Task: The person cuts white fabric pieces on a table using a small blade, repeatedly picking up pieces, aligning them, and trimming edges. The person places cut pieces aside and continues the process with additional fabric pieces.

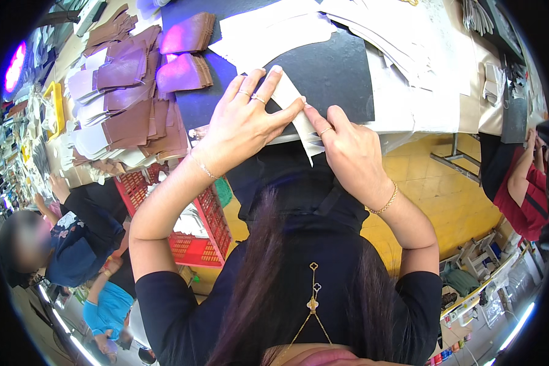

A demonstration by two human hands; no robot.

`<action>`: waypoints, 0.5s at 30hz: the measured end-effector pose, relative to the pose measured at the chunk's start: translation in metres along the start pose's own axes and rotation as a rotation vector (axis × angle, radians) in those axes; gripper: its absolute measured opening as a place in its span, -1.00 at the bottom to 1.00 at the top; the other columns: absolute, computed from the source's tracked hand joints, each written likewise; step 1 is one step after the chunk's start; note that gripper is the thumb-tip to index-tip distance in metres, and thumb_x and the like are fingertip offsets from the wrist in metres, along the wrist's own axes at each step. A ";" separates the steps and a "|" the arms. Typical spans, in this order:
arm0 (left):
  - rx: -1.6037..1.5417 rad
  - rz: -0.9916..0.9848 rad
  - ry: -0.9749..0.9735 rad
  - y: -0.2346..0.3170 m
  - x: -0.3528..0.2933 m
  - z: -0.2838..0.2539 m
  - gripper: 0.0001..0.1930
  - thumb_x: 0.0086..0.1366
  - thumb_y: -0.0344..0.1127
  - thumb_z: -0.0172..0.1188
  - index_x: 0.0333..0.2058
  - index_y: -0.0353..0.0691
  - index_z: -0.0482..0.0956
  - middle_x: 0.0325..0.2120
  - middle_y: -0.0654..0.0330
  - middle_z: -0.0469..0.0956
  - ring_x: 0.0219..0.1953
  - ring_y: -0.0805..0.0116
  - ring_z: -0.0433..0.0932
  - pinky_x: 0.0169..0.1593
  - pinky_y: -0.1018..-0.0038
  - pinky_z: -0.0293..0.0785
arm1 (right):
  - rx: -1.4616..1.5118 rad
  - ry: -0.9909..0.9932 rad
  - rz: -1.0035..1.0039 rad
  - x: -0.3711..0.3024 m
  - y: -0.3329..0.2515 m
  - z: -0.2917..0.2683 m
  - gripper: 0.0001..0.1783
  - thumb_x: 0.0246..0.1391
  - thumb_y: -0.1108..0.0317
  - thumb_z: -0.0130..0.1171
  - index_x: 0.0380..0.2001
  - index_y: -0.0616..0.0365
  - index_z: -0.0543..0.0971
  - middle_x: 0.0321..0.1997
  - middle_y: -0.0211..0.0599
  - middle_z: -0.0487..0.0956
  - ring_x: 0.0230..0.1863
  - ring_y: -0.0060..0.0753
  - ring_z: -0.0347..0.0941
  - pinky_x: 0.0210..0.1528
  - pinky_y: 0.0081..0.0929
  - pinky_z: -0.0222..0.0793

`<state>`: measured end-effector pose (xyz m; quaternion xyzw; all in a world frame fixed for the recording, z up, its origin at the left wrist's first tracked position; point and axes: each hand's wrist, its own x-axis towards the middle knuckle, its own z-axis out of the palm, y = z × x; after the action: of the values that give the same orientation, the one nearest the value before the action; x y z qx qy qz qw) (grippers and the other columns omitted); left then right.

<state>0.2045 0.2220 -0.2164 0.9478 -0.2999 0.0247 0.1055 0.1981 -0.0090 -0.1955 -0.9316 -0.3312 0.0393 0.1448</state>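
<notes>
A pale, strip-shaped piece of sheet material (291, 90) slants across the near edge of a black mat (354, 76), its pointed end hanging past the edge. My left hand (244, 113) lies over it with fingers stretched out, the fingertips and thumb pressing on the piece. Against its right side, my right hand (351, 143) is closed, with the index finger and thumb at the strip's edge close to my left thumb. Its other fingers are curled under, and what is beneath them is partly hidden. Beyond my fingers, larger white pieces (268, 33) lie on the mat.
Stacks of brown cut pieces (128, 67) fill the left of the table, with two purple-lit stacks (186, 33) beside the mat. More white pieces (396, 36) lie at right. A red crate (195, 250) stands below left. Co-workers sit at the left and right.
</notes>
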 end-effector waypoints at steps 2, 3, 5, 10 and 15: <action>-0.025 -0.034 0.042 0.007 -0.002 0.003 -0.48 0.16 -0.30 0.36 0.14 0.16 0.60 0.25 0.02 0.42 0.25 0.02 0.39 0.27 0.09 0.34 | -0.014 -0.022 0.009 0.000 0.000 -0.002 -0.40 -0.01 0.49 0.20 0.20 0.12 0.58 -0.33 -0.33 0.37 -0.50 -0.44 0.52 -0.45 -0.45 0.50; -0.034 -0.052 0.064 0.010 -0.002 0.004 -0.49 0.16 -0.32 0.36 0.14 0.11 0.60 0.25 0.03 0.42 0.26 0.03 0.39 0.27 0.09 0.34 | -0.002 -0.024 0.028 0.000 -0.001 -0.002 -0.36 -0.02 0.53 0.19 0.22 0.05 0.58 -0.34 -0.33 0.37 -0.52 -0.39 0.50 -0.46 -0.43 0.49; -0.060 0.007 0.073 0.017 -0.003 0.009 -0.50 0.17 -0.37 0.35 0.13 -0.02 0.60 0.24 0.06 0.44 0.28 0.07 0.40 0.28 0.08 0.34 | 0.009 -0.024 0.044 0.000 0.000 -0.002 -0.34 -0.04 0.56 0.20 0.22 -0.03 0.59 -0.36 -0.34 0.37 -0.53 -0.34 0.48 -0.47 -0.41 0.48; -0.100 0.025 0.051 0.017 -0.007 0.013 -0.50 0.20 -0.35 0.31 0.15 -0.18 0.56 0.18 0.17 0.50 0.28 0.19 0.43 0.31 0.10 0.28 | 0.137 0.014 0.020 -0.013 0.015 -0.008 -0.39 -0.12 0.55 0.30 0.11 -0.08 0.66 -0.39 -0.39 0.41 -0.53 -0.31 0.49 -0.46 -0.37 0.46; -0.088 0.018 0.016 0.017 -0.007 0.012 -0.50 0.21 -0.28 0.33 0.16 -0.04 0.56 0.17 0.19 0.51 0.28 0.21 0.42 0.31 0.06 0.26 | 0.098 0.014 -0.002 -0.042 0.022 -0.017 -0.50 -0.06 0.50 0.26 0.03 0.02 0.68 -0.40 -0.37 0.38 -0.49 -0.39 0.49 -0.47 -0.39 0.42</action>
<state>0.1887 0.2094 -0.2257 0.9393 -0.3083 0.0201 0.1492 0.1823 -0.0559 -0.1866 -0.9233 -0.3286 0.0487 0.1929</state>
